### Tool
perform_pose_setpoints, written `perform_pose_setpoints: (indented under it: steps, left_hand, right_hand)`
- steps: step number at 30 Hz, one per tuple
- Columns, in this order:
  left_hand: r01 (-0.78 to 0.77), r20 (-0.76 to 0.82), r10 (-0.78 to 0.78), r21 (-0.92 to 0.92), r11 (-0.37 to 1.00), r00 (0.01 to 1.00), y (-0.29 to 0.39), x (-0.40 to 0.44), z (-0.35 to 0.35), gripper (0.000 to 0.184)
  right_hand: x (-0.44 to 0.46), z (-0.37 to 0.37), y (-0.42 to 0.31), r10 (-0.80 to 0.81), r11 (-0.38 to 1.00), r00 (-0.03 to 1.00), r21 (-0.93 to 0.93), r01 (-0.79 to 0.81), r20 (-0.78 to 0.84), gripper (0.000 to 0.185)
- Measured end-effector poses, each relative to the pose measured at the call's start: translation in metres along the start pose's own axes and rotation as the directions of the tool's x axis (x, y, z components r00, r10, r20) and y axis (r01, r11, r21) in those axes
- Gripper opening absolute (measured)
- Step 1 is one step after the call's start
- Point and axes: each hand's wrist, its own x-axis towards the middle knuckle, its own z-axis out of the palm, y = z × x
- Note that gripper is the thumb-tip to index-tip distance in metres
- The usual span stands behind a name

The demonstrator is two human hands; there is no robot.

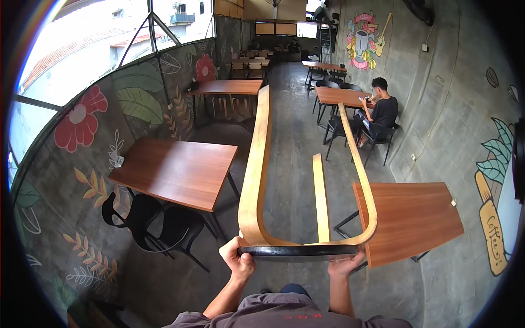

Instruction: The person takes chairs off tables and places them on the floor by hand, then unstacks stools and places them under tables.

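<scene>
I hold a bentwood stool in front of me with its round black seat [298, 251] toward my body. Its pale curved wooden legs [252, 180] stretch away from me over the floor. My left hand [239, 259] is closed around the left edge of the seat. At the right edge my right hand [345, 264] grips the seat too, with its fingers partly hidden.
A wooden table [178, 169] with black chairs [180, 227] stands at left. Close on my right is another wooden table [413, 218]. Further ahead on the right, a person [383, 109] sits at a table [342, 97]. More tables line the concrete aisle [292, 126].
</scene>
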Motion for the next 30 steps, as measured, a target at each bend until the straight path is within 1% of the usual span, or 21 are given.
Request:
perform_pose_setpoints:
  steps: [1,2,3,8,10,13,15,16,17,19,21,22,24,25,26,28,29,30]
  left_hand:
    - [0.031,0.062,-0.036,0.076,0.997,0.997,-0.011,0.01,0.005,0.07]
    - [0.038,0.069,-0.044,0.083,0.996,0.997,-0.028,0.019,0.011,0.068]
    - [0.05,0.066,-0.056,0.077,0.996,0.996,-0.051,0.025,0.019,0.068]
    - [0.078,0.037,-0.08,0.063,0.995,0.996,-0.144,0.073,0.07,0.065]
    - [0.068,0.07,-0.08,0.165,0.984,0.994,-0.18,0.097,0.089,0.066]
    - [0.023,0.018,-0.026,0.135,0.991,1.0,-0.224,0.141,0.134,0.062]
    - [0.003,0.014,-0.006,0.171,0.985,1.0,-0.257,0.175,0.16,0.063]
    - [0.005,0.014,-0.008,0.178,0.984,1.0,-0.27,0.188,0.171,0.063]
    - [0.001,0.002,-0.001,0.181,0.983,1.0,-0.284,0.201,0.182,0.064]
    - [-0.02,-0.036,0.026,0.166,0.986,0.999,-0.311,0.233,0.206,0.065]
    - [0.0,-0.061,0.011,0.18,0.984,0.998,-0.338,0.252,0.221,0.065]
    - [0.011,-0.081,0.004,0.179,0.984,0.997,-0.353,0.261,0.229,0.065]
    - [0.029,-0.104,-0.012,0.16,0.987,0.994,-0.381,0.285,0.245,0.066]
    - [0.056,-0.08,-0.045,0.144,0.988,0.996,-0.397,0.297,0.25,0.066]
    - [0.084,-0.055,-0.078,0.13,0.988,0.995,-0.414,0.307,0.254,0.065]
    - [0.112,-0.052,-0.107,0.109,0.988,0.993,-0.46,0.329,0.268,0.063]
    - [0.137,-0.062,-0.129,0.143,0.98,0.99,-0.478,0.344,0.277,0.061]
    - [0.16,-0.071,-0.15,0.174,0.972,0.986,-0.496,0.358,0.286,0.059]
  right_hand:
    - [0.013,0.007,0.011,0.052,0.998,0.998,-0.024,-0.053,-0.04,0.045]
    - [0.027,0.011,0.021,0.103,0.993,0.991,-0.048,-0.107,-0.083,0.045]
    - [0.044,0.012,0.03,0.104,0.993,0.995,-0.065,-0.103,0.014,0.045]
    - [0.145,0.026,0.086,0.165,0.982,0.986,-0.092,-0.163,0.015,0.047]
    - [0.189,0.025,0.111,0.189,0.98,0.98,-0.081,-0.184,0.058,0.048]
    - [0.267,0.024,0.15,0.241,0.97,0.97,-0.054,-0.239,0.039,0.048]
    - [0.323,0.04,0.172,0.271,0.963,0.957,-0.028,-0.269,0.109,0.049]
    - [0.347,0.05,0.181,0.264,0.965,0.963,-0.031,-0.262,0.053,0.051]
    - [0.37,0.051,0.19,0.303,0.953,0.952,-0.017,-0.303,0.033,0.051]
    - [0.424,0.049,0.216,0.347,0.938,0.937,0.003,-0.347,0.032,0.051]
    - [0.466,0.052,0.233,0.383,0.92,0.906,0.008,-0.391,0.182,0.051]
    - [0.482,0.054,0.241,0.391,0.918,0.902,-0.002,-0.397,0.184,0.051]
    - [0.507,0.089,0.252,0.359,0.931,0.931,-0.094,-0.352,0.067,0.044]
    - [0.521,0.096,0.263,0.344,0.935,0.939,-0.09,-0.342,0.008,0.044]
    - [0.537,0.101,0.275,0.355,0.93,0.935,-0.102,-0.352,0.008,0.044]
    - [0.567,0.109,0.301,0.277,0.954,0.961,-0.12,-0.276,-0.005,0.048]
    - [0.585,0.106,0.314,0.279,0.956,0.959,-0.107,-0.273,0.044,0.05]
    - [0.604,0.101,0.331,0.281,0.954,0.959,-0.116,-0.275,0.039,0.05]
